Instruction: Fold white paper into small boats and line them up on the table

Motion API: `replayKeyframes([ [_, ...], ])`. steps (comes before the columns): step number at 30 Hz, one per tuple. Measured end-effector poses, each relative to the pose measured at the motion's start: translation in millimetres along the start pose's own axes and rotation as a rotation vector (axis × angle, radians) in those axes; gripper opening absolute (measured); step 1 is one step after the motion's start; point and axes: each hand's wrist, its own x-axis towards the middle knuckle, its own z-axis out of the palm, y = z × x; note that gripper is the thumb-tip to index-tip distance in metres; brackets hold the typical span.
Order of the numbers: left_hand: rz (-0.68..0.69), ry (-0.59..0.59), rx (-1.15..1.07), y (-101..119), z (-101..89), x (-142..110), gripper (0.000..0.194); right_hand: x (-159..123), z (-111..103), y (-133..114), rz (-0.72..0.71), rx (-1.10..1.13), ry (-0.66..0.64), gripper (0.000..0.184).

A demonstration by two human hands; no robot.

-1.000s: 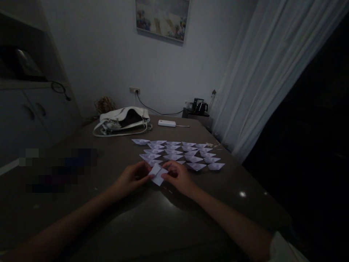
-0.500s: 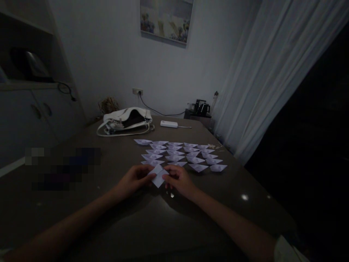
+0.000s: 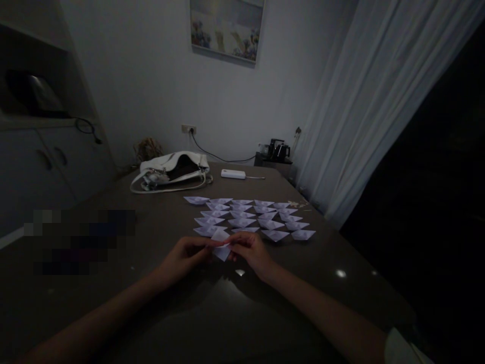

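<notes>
A small folded white paper is held above the table, with layers parting at its top and bottom. My left hand pinches its left side between thumb and fingers. On the right side, my right hand grips it the same way, the fingertips of both hands almost meeting at the middle. Just beyond my hands, several folded paper boats stand in rows on the table. The nearest boat on the left is partly covered by the held paper.
On the dark glossy table, a white handbag lies at the back left, and a white power bank with a short cable sits right of it. Small pale bits lie by the right edge. A white curtain hangs at right.
The held paper was a flat diamond; now its layers are spread apart and my fingertips have come closer together at its middle. The view has shifted slightly.
</notes>
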Motion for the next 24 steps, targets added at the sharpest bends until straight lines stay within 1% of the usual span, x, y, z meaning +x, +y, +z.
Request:
replayKeyframes([
  [3, -0.020, -0.002, -0.008, 1.6, 1.2, -0.2, 0.035, 0.6, 1.2, 0.0, -0.009, 0.010, -0.010, 0.010],
  [7, -0.035, 0.003, -0.030, -1.9, 1.6, 3.5, 0.034, 0.0, 2.9, -1.8, -0.017, -0.002, -0.036, 0.007],
  [11, -0.049, 0.000, -0.064, -6.9, 1.8, 6.3, 0.032, -2.6, 3.4, -5.4, -0.030, -0.019, -0.026, 0.014],
  [14, -0.055, -0.002, -0.093, -9.3, 2.7, 6.2, 0.035, -3.2, 4.0, -5.8, -0.045, -0.046, -0.017, 0.021],
  [21, -0.039, 0.023, -0.146, -8.5, 3.2, 4.6, 0.042, -1.3, 4.9, -1.8, -0.080, -0.094, 0.011, 0.018],
  [24, -0.044, 0.027, -0.172, -5.3, 2.2, 4.7, 0.041, -2.8, 4.9, -3.4, -0.086, -0.080, 0.010, 0.019],
])
